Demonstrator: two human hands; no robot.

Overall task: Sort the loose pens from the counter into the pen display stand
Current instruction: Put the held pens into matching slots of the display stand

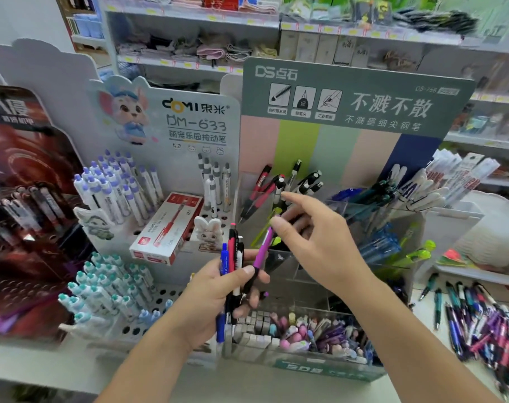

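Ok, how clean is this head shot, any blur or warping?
Head view: loose pens at the right edge smear with motion blur; top shelves are soft and bowed by the wide lens; both hands and the purple pen stay fairly sharp; lighting even.

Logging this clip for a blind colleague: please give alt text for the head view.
The left hand grips a bunch of pens while the right hand pinches the purple pen from it, in front of the clear pen display stand; loose pens lie on the counter.

Upright pens (288, 184) crowd stand's (349, 205) back compartments; front compartment (302, 271) open; red box (167, 228) flanks left.
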